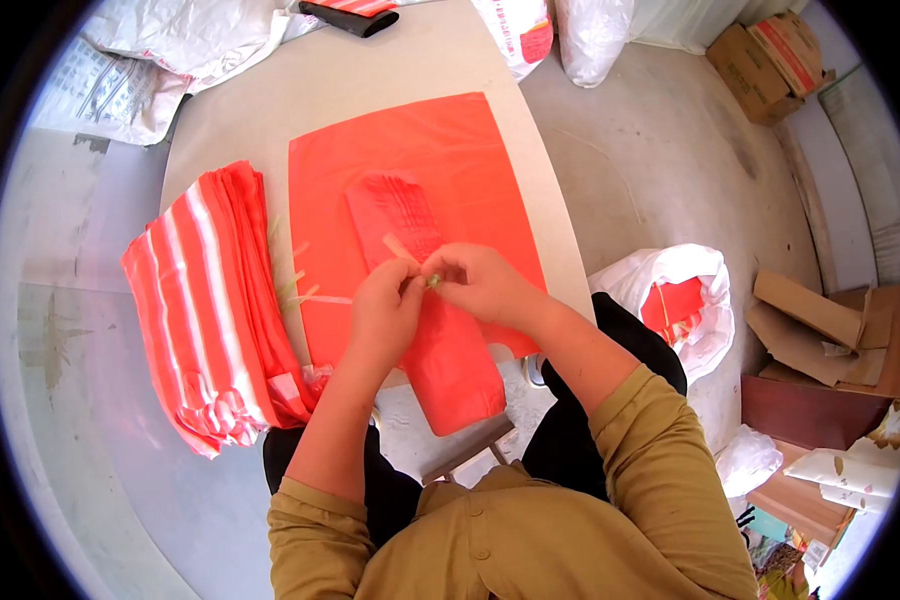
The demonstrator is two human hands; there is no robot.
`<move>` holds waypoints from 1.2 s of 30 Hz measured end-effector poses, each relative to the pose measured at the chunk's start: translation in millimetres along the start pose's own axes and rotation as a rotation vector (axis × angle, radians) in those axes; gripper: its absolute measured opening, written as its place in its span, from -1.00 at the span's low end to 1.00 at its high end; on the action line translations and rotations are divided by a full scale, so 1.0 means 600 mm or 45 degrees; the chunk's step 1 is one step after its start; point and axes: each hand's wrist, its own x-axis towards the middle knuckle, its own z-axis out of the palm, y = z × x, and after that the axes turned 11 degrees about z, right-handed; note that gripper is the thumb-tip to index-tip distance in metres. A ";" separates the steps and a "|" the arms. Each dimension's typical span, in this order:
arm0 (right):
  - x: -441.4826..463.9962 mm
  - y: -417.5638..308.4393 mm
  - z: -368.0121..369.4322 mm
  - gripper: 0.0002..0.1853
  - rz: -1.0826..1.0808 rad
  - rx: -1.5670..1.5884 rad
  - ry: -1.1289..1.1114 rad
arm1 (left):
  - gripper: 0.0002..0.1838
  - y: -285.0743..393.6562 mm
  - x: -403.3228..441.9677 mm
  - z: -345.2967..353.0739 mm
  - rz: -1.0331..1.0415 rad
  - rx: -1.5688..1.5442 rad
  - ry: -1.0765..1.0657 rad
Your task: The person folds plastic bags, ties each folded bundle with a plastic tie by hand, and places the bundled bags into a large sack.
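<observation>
A folded red plastic bundle lies lengthwise in front of me, its near end past the table's edge. Its far end is pleated. Over its middle, my left hand and my right hand meet with fingers pinched together. Between the fingertips is a small pale green twist, which looks like the ends of a thin strip. A short orange-tan strip shows just beyond my left fingers. Beneath the bundle lies a flat red plastic sheet. Several thin pale strips lie by its left edge.
A thick stack of red-and-white striped bags stands left on the tan table. White sacks line the far left. On the floor to the right are an open white sack with red plastic inside and cardboard boxes.
</observation>
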 end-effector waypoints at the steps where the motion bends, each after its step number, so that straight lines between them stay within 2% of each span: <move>1: -0.001 0.001 -0.002 -0.93 -0.102 -0.103 0.049 | -0.92 0.000 0.000 0.000 0.003 -0.010 -0.002; 2: -0.001 0.002 -0.005 -0.94 -0.205 -0.205 0.099 | -0.92 -0.001 -0.001 0.000 0.007 -0.020 -0.006; 3: -0.003 0.003 -0.009 -0.95 -0.307 -0.307 0.149 | -0.93 -0.005 -0.001 0.001 0.103 0.131 0.022; 5: -0.014 -0.003 -0.024 -0.97 -0.332 -0.393 0.103 | -0.95 -0.018 -0.003 0.000 0.294 0.434 0.077; 8: -0.022 0.006 -0.044 -0.89 -0.340 -0.468 0.058 | -0.87 -0.031 -0.001 -0.019 0.171 0.593 0.071; 9: -0.022 0.008 -0.048 -0.84 -0.337 -0.484 0.051 | -0.82 -0.018 0.000 -0.024 0.078 0.497 0.130; 11: -0.030 -0.001 -0.043 -0.66 -0.025 -0.369 0.178 | -0.71 0.020 -0.002 -0.035 -0.104 0.303 0.240; 12: -0.032 -0.004 -0.039 -0.56 0.129 -0.309 0.239 | -0.67 0.011 -0.010 -0.038 -0.119 0.282 0.190; 15: -0.028 0.005 -0.035 -0.34 0.270 -0.373 -0.010 | -0.57 -0.028 -0.048 -0.038 -0.135 0.166 0.083; 17: -0.031 0.003 -0.019 -0.33 0.176 -0.275 0.014 | -0.55 -0.036 -0.071 -0.033 -0.114 0.018 0.071; 18: -0.035 0.002 -0.009 -0.32 0.130 -0.225 0.023 | -0.54 -0.034 -0.072 -0.034 -0.193 -0.141 0.113; 20: -0.062 -0.043 0.005 -0.32 0.112 0.155 -0.147 | -0.51 -0.032 -0.072 -0.036 -0.354 -0.463 0.210; 21: -0.068 -0.059 0.009 -0.31 0.106 0.341 -0.236 | -0.51 -0.028 -0.073 -0.047 -0.546 -0.896 0.252; 23: -0.063 -0.056 0.015 -0.30 -0.006 0.339 -0.199 | -0.49 -0.007 -0.070 -0.078 -0.914 -1.765 0.316; 24: -0.059 -0.053 0.016 -0.29 -0.066 0.343 -0.174 | -0.49 0.003 -0.060 -0.081 -0.887 -1.867 0.355; 27: -0.028 -0.025 0.011 -0.27 -0.029 -0.271 0.343 | -0.43 -0.029 -0.064 -0.056 -0.853 -1.560 0.305; 30: -0.006 0.010 0.035 -0.25 0.231 0.216 0.281 | -0.40 -0.008 -0.055 -0.052 -0.853 -1.672 0.254; 33: -0.012 0.010 0.069 -0.21 0.287 1.113 -0.007 | -0.43 -0.050 -0.060 -0.039 -0.976 -1.910 0.277; 36: 0.005 0.056 0.082 -0.10 0.259 0.708 0.048 | -0.45 -0.051 -0.057 -0.027 -0.948 -2.007 0.168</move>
